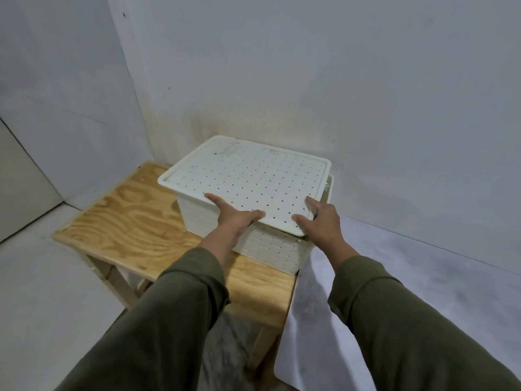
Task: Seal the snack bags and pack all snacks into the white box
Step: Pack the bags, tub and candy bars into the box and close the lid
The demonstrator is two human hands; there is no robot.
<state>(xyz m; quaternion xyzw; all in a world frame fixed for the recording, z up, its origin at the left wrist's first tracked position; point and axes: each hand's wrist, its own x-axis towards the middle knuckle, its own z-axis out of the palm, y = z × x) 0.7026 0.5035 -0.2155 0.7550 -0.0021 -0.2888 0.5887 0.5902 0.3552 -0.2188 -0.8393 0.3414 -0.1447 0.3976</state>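
A white box (270, 249) with slatted sides stands on the right end of a wooden table (132, 221). A white perforated lid (253, 176) lies on top of it, slightly askew, with a gap showing at the far right corner. My left hand (234, 215) holds the lid's near edge, thumb on top and fingers under the rim. My right hand (318, 221) holds the near right corner of the lid in the same way. No snack bags are in sight; the box's inside is hidden by the lid.
The table stands in a corner between pale walls. A white sheet or board (307, 320) leans beside the table's right end. Pale floor spreads to the right and left, and bare wood tabletop lies left of the box.
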